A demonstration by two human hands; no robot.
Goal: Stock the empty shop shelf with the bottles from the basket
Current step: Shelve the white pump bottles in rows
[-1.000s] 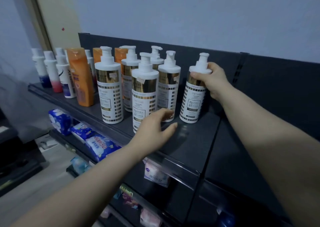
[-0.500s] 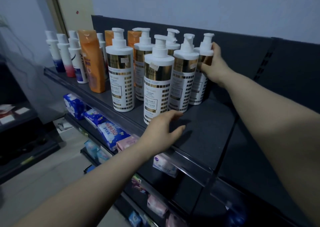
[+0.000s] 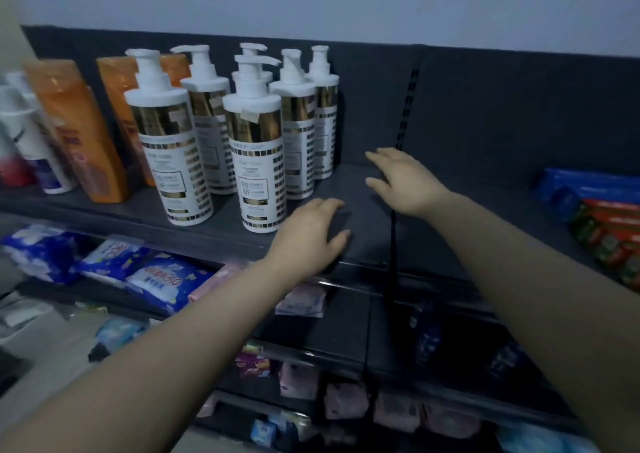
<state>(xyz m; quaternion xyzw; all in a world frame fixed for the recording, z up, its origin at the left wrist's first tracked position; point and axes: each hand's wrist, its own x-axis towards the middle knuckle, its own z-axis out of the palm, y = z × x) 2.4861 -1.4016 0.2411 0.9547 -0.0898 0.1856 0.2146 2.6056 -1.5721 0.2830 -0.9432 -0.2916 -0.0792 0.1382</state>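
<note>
Released from the far-right bottle (image 3: 325,120), the right hand (image 3: 407,182) now hovers open over the shelf (image 3: 367,217); the left hand (image 3: 308,238) rests flat near its edge. Six white, gold-banded pump bottles (image 3: 256,148) stand left, one labelled "特研"; a pack (image 3: 166,279) below reads "310".

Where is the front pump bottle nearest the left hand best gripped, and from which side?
Probably grip the front pump bottle round its straight body below the gold band, coming from its right front. It stands upright, and other bottles stand close behind it and on its left.
</note>
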